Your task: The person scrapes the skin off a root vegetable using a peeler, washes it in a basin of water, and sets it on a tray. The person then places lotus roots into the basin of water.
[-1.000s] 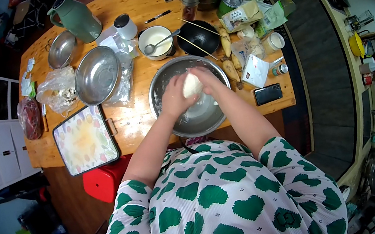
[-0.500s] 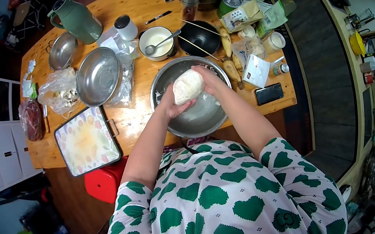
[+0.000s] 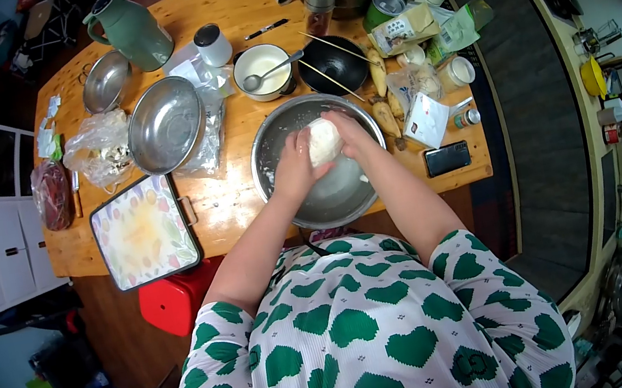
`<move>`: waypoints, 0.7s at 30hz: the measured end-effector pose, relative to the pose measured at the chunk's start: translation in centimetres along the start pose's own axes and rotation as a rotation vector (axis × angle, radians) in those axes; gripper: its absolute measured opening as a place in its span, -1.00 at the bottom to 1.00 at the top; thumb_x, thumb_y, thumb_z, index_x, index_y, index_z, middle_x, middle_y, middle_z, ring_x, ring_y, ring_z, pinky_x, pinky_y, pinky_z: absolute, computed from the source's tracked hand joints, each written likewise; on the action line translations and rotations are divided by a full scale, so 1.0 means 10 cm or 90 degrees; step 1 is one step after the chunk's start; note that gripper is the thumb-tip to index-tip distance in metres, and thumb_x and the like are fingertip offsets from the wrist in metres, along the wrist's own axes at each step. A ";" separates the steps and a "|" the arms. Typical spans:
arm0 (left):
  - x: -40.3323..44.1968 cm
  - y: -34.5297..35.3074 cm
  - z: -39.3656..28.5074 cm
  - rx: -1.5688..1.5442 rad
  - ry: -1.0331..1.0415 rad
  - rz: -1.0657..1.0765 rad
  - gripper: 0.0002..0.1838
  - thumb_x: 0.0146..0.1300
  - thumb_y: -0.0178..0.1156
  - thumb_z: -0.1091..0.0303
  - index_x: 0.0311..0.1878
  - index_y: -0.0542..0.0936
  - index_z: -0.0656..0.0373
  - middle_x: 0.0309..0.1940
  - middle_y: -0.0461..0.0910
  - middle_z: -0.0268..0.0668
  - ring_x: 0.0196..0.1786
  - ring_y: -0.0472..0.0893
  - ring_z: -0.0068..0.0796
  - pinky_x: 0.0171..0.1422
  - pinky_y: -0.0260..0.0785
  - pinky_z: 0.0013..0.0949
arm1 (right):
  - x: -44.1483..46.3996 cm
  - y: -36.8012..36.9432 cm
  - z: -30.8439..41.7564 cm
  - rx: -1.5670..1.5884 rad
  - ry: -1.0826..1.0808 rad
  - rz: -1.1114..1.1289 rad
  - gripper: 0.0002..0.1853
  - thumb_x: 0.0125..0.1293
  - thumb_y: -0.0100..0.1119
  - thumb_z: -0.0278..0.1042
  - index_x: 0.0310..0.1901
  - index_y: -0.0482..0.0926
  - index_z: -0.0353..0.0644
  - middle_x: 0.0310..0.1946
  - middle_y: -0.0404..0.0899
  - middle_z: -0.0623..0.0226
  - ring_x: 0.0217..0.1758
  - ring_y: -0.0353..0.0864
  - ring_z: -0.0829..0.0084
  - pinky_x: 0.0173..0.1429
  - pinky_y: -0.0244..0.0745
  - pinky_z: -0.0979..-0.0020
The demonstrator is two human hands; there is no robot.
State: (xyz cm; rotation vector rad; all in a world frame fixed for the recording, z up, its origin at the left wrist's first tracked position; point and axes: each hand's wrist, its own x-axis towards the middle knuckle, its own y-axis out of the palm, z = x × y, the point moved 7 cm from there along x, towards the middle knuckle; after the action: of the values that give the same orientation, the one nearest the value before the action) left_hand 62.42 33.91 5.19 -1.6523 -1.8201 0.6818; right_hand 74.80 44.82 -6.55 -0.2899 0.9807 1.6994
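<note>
Between my two hands is a smooth white lump of dough [image 3: 324, 141], held over a large steel bowl [image 3: 333, 205]. My left hand [image 3: 296, 165] curls round the dough's left side, with its fingers over the top. My right hand [image 3: 349, 135] presses against the right side, its fingertips near the far end. Bits of dough or flour cling to the bowl's inner wall. What lies directly beneath the dough is partly hidden by my hands.
Behind the bowl stand a white pot [image 3: 263, 72] with a ladle and a black bowl [image 3: 332, 67] with chopsticks across it. Bananas [image 3: 385, 116] and a phone [image 3: 447, 159] lie to the right. At left are a steel basin [image 3: 166, 126] and a floral-patterned griddle [image 3: 145, 232].
My left hand has shifted from beneath the dough to its left side and top. The dough has turned more upright and moved slightly right, staying between both hands.
</note>
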 end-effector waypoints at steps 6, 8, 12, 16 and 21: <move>0.02 0.03 0.07 0.126 0.082 0.029 0.04 -0.13 0.58 0.41 0.51 0.33 -0.10 0.43 0.34 0.02 0.34 0.52 0.16 0.41 0.47 -0.04 | 0.00 0.02 -0.04 0.016 0.060 -0.015 -0.65 0.44 0.33 -0.16 0.10 0.63 -0.20 -0.08 0.71 0.19 -0.05 0.72 0.31 0.06 0.64 0.24; 0.03 -0.02 0.07 0.045 0.031 0.040 0.08 -0.19 0.59 0.40 0.51 0.33 -0.14 0.44 0.33 0.03 0.33 0.53 0.17 0.42 0.47 -0.03 | -0.06 0.08 0.03 -0.029 0.053 0.010 -0.60 0.42 0.36 -0.15 0.16 0.60 -0.19 -0.02 0.70 0.19 0.00 0.71 0.30 0.09 0.63 0.23; 0.07 0.00 0.21 -0.147 -0.093 0.074 0.06 -0.13 0.65 0.27 0.50 0.32 0.01 0.39 0.41 0.00 0.35 0.57 0.02 0.41 0.48 -0.10 | -0.16 0.14 0.11 -0.147 -0.019 0.003 -0.48 0.39 0.42 -0.15 0.28 0.53 -0.17 0.10 0.65 0.20 0.12 0.67 0.31 0.15 0.62 0.25; -0.05 0.19 0.37 -0.571 -0.472 0.157 -0.06 0.10 0.60 0.12 0.48 0.30 0.07 0.23 0.56 -0.07 0.24 0.66 -0.14 0.22 0.65 -0.20 | -0.19 0.18 0.13 -0.124 0.001 0.034 -0.44 0.37 0.45 -0.14 0.31 0.49 -0.15 0.13 0.63 0.22 0.18 0.65 0.32 0.21 0.59 0.27; -0.21 0.57 0.37 -1.055 -0.717 0.253 -0.28 0.37 0.33 -0.18 0.30 0.52 0.28 0.08 0.65 -0.04 -0.04 0.78 -0.18 -0.13 0.78 -0.41 | -0.19 0.27 0.15 -0.045 -0.001 0.066 -0.52 0.39 0.42 -0.12 0.22 0.54 -0.14 0.05 0.65 0.28 0.13 0.65 0.37 0.20 0.59 0.30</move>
State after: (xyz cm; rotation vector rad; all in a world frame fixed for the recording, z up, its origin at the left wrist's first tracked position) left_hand 63.87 32.44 -1.65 -3.0549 -3.3457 0.0061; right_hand 73.53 44.41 -3.16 -0.2883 0.9487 1.8307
